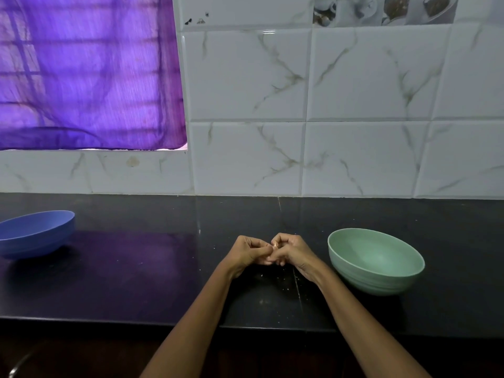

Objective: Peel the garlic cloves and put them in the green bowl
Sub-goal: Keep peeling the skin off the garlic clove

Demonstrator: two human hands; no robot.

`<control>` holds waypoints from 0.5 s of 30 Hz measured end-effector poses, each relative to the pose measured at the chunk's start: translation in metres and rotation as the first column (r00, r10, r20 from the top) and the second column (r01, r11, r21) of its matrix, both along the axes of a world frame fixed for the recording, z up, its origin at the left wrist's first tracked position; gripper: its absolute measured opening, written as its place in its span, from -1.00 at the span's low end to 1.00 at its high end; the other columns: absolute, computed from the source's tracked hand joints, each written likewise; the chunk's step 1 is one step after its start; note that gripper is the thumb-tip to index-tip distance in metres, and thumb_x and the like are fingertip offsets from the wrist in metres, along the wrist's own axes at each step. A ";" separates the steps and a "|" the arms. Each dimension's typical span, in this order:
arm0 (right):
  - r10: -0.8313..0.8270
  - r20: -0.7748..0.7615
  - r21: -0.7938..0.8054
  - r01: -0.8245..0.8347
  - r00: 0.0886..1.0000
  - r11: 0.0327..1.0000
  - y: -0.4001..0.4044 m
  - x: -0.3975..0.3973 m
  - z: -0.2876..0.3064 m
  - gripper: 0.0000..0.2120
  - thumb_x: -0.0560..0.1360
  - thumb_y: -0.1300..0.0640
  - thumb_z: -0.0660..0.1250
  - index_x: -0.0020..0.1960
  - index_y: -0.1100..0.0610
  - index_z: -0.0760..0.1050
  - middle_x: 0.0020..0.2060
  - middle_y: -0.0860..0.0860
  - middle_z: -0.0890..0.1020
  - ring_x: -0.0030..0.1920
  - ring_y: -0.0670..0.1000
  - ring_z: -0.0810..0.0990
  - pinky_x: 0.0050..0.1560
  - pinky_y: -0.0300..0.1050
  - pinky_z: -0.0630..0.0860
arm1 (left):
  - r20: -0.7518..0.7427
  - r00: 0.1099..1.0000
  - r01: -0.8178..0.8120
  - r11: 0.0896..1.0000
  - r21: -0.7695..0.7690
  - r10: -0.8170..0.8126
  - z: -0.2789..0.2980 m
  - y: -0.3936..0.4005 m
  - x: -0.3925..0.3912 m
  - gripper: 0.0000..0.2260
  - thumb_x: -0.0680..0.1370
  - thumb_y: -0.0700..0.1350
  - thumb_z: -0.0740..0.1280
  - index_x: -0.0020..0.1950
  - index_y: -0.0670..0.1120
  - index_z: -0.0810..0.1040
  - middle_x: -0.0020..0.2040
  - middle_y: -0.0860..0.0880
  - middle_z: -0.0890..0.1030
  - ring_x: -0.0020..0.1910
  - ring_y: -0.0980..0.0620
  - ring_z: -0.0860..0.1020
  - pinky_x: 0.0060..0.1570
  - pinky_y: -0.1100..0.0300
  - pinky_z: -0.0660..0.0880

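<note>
Pinching what looks like a garlic clove, the left hand and right hand meet, fingers curled on it; the green bowl sits just right on the desk.

Two bowls stand on the counter: one bowl at the left edge, the other bowl toward the right. Between them, nearer the right one, both hands meet above the counter's middle, behind its front edge. A tiled wall rises behind, a curtain at its left.
</note>
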State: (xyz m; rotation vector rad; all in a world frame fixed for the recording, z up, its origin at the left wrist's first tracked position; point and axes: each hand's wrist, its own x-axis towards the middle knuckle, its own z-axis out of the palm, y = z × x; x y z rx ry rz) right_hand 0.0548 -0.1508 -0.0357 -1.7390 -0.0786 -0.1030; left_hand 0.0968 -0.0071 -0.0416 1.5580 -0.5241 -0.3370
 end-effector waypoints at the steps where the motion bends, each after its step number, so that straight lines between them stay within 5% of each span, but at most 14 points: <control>1: -0.025 0.000 -0.012 0.025 1.000 1.000 0.001 0.000 0.000 -0.70 0.22 0.51 0.34 -0.34 0.15 0.39 -0.48 0.05 0.50 -0.51 -0.06 0.46 -0.50 -0.29 0.36 | 0.006 1.000 -0.008 1.000 -0.003 0.008 0.000 -0.001 -0.001 -0.92 0.49 -0.32 0.34 -0.13 -0.32 0.61 -0.39 -0.07 0.65 -0.38 0.07 0.63 -0.33 0.35 0.56; 8: -0.118 0.018 -0.088 0.119 0.993 0.989 0.007 -0.001 -0.003 -0.78 0.22 0.40 0.41 -0.39 0.15 0.44 -0.53 0.08 0.50 -0.55 -0.03 0.45 -0.51 -0.25 0.37 | -0.031 0.999 -0.038 0.998 -0.058 0.036 0.003 0.001 -0.002 -0.93 0.48 -0.34 0.34 -0.18 -0.29 0.60 -0.39 -0.06 0.64 -0.39 0.09 0.62 -0.35 0.35 0.56; 15: -0.132 0.094 -0.085 0.140 0.987 0.986 0.003 -0.001 -0.007 -0.86 0.35 0.27 0.48 -0.18 0.24 0.53 -0.45 0.06 0.59 -0.49 -0.08 0.51 -0.38 -0.29 0.47 | -0.024 0.999 -0.031 0.994 -0.109 0.028 0.000 0.000 0.003 -0.90 0.54 -0.26 0.28 -0.09 -0.29 0.56 -0.21 -0.15 0.61 -0.28 0.06 0.64 -0.24 0.30 0.59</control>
